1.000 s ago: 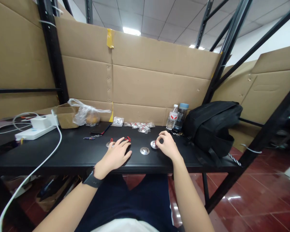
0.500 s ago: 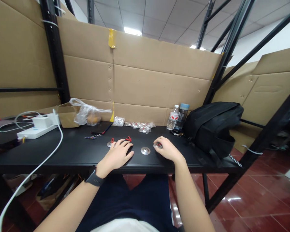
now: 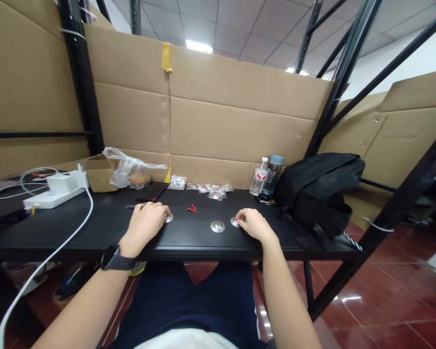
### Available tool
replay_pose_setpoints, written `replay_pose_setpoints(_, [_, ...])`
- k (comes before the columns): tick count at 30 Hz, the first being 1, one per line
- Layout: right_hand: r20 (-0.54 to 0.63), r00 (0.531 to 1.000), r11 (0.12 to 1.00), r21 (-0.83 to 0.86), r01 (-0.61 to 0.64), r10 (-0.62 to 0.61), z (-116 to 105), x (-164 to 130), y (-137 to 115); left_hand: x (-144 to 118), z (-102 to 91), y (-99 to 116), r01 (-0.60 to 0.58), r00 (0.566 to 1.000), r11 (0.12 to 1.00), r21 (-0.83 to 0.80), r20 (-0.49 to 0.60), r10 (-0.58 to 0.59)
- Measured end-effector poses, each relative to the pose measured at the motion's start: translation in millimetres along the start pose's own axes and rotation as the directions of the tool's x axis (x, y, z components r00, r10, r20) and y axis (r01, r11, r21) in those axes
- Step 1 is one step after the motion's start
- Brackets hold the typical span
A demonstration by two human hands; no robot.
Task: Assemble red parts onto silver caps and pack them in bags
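Note:
My left hand (image 3: 147, 224), a dark watch on its wrist, is closed with its fingertips at a small silver cymbal (image 3: 169, 218); the hand covers much of that disc. On the right, my right hand (image 3: 255, 226) pinches at another small cymbal (image 3: 234, 222), a bit of red showing by the fingers. Between the hands a third cymbal (image 3: 217, 227) with a raised centre lies flat on the black table (image 3: 189, 237). Behind it to the left is a loose red cord (image 3: 192, 209), touched by neither hand.
Small clear packets (image 3: 212, 189) lie along the cardboard wall (image 3: 210, 131). Two bottles (image 3: 259, 177) stand beside a black backpack (image 3: 318, 191) on the right. At left are a white power strip (image 3: 54, 198), its cable (image 3: 72, 228) and a plastic bag (image 3: 131, 169).
My left hand has moved left, away from beside the red cord, and its spread fingers have closed at the left cymbal. The right hand has shifted slightly, showing more of its cymbal's left edge.

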State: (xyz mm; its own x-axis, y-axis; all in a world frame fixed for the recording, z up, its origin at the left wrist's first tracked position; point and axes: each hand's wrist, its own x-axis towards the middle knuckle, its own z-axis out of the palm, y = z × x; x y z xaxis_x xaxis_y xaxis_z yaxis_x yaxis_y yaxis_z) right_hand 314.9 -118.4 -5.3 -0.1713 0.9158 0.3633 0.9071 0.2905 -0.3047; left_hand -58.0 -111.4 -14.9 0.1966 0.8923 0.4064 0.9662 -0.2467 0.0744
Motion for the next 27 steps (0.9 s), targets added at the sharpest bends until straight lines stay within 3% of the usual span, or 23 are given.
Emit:
replay_pose_setpoints(5, [-0.021, 1.0, 1.0, -0.023, -0.017, 0.016, -1.4, -0.4, -3.3, 1.5, -7.8, -11.5, 0.05, 0.998, 0.999, 0.013, 0.042, -0.051])
replay_pose_setpoints(8, [-0.073, 0.996, 0.997, 0.054, 0.06, -0.056, -2.5, 0.7, -10.0, 1.8, -6.2, -6.1, 0.039, 0.999, 0.999, 0.003, 0.037, -0.039])
replay_pose_setpoints(10, [-0.114, 0.982, 0.971, 0.167, 0.169, -0.152, -2.4, 0.5, -20.6, 1.0, -7.0, 4.4, 0.005, 1.0, 0.998, -0.067, 0.012, -0.004])
replay_pose_setpoints(13, [-0.181, 0.948, 0.885, 0.346, 0.311, -0.262, 0.0, -3.1, -47.1, -4.0, -13.9, 30.8, -0.062, 0.998, 0.952, -0.299, -0.021, 0.059])
replay_pose_setpoints(16, [-0.238, 0.926, 0.807, 0.458, 0.373, -0.293, 4.4, -9.7, -78.6, -12.7, -21.4, 60.1, -0.121, 0.992, 0.834, -0.539, -0.042, 0.116])
replay_pose_setpoints(19, [-0.303, 0.908, 0.745, 0.524, 0.413, -0.29, 10.2, -15.2, -102.1, -19.9, -22.3, 79.7, -0.169, 0.986, 0.718, -0.675, -0.125, 0.115])
replay_pose_setpoints(22, [-0.337, 0.917, 0.674, 0.628, 0.388, -0.214, 17.1, -16.6, -111.7, -22.6, -19.7, 87.2, -0.161, 0.986, 0.671, -0.724, -0.143, 0.082])
replay_pose_setpoints(27, [-0.148, 0.975, 0.458, 0.864, 0.208, -0.163, 27.6, -12.7, -107.4, -21.8, -18.4, 89.6, -0.128, 0.988, 0.726, -0.675, -0.155, 0.03])
